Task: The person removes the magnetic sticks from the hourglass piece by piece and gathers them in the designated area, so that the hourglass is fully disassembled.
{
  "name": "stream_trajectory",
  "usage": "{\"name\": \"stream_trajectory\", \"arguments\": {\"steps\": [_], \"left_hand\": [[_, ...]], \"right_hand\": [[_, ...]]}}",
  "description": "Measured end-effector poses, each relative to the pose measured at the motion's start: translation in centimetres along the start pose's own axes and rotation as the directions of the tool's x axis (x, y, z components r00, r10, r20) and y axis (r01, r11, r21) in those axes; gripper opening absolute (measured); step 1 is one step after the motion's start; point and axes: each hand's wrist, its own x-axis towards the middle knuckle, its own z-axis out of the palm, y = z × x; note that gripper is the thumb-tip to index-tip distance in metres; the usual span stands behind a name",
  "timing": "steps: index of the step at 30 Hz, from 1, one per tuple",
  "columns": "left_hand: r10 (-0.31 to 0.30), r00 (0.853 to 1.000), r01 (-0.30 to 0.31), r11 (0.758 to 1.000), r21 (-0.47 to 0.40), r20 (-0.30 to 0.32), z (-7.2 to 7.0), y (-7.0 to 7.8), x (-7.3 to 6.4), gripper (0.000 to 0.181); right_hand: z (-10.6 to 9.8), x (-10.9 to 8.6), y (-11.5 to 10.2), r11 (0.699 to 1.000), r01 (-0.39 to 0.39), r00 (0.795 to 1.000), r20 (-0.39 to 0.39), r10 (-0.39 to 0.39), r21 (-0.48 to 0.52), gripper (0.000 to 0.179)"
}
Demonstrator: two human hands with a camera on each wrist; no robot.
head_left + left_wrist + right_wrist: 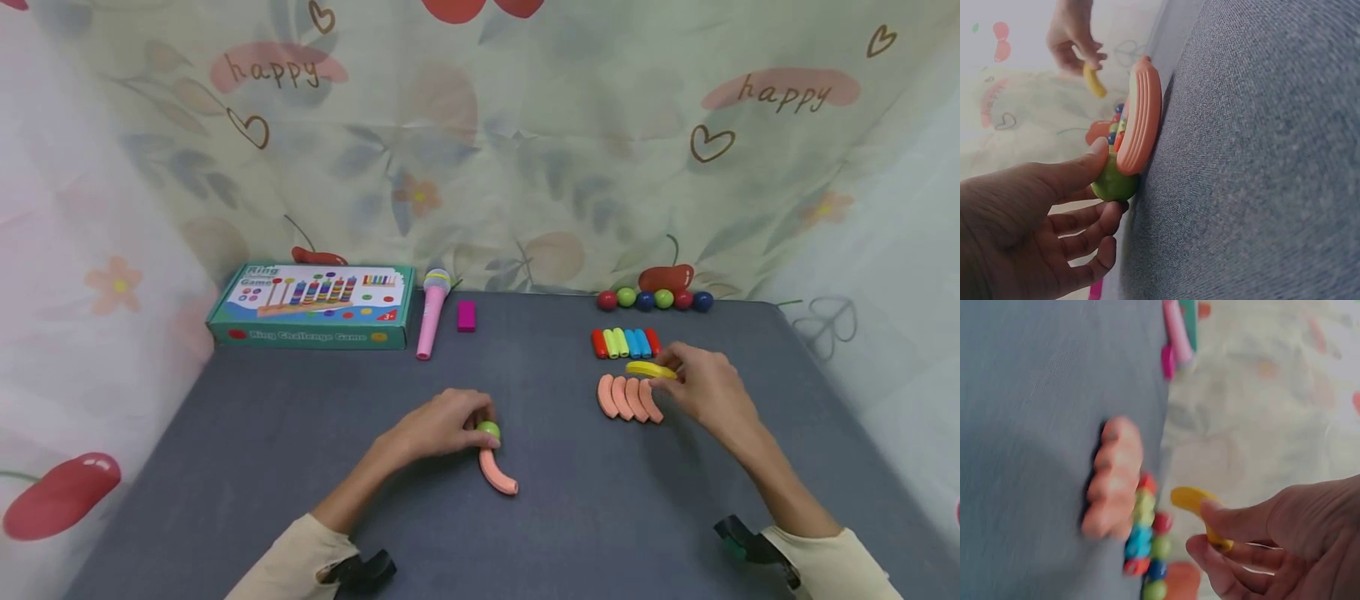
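My left hand (pixel 448 423) pinches a green ball (pixel 489 429) between thumb and fingers, at the upper end of a salmon-pink curved piece (pixel 497 473) lying on the table. In the left wrist view the ball (pixel 1115 180) meets the lower end of that ridged curved piece (pixel 1141 119). My right hand (pixel 703 385) holds a small yellow curved piece (pixel 649 369), shaped like a banana, raised over the table. In the right wrist view, thumb and fingertips pinch the yellow piece (pixel 1200 506) near one end. Just beneath it stands a row of several salmon-pink curved pieces (pixel 628 398).
Behind the pink row are several red, green and blue cylinders (pixel 625 342), then a row of coloured balls (pixel 654 300) at the back edge. A game box (pixel 311 333), a pink toy microphone (pixel 431 321) and a magenta block (pixel 467 317) stand at back left. Printed cloth (pixel 495 167) hangs behind.
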Motion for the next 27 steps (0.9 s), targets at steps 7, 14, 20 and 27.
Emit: {"name": "stream_trajectory", "arguments": {"steps": [7,14,20,27], "left_hand": [[0.012,1.000,-0.012,1.000,0.006,0.005,0.0,-0.1,0.0,0.024],[0.033,0.999,-0.033,0.999,-0.001,0.011,-0.1,-0.3,-0.3,0.028],[0.022,1.000,-0.021,0.999,-0.025,0.021,-0.4,-0.3,-0.5,0.032],[0.046,0.998,-0.045,0.999,-0.026,0.037,-0.2,-0.3,-0.4,0.031]], "right_hand": [[0.8,0.0,4.3,0.992,-0.115,0.992,0.039,0.117,-0.056,0.027],[1.9,-0.1,6.0,0.996,-0.081,0.977,0.197,0.084,-0.024,0.029],[1.4,0.2,5.7,0.998,-0.058,0.961,0.273,0.049,0.023,0.027],[1.3,0.6,5.2,0.989,-0.143,0.928,0.353,0.118,0.045,0.040]]}}
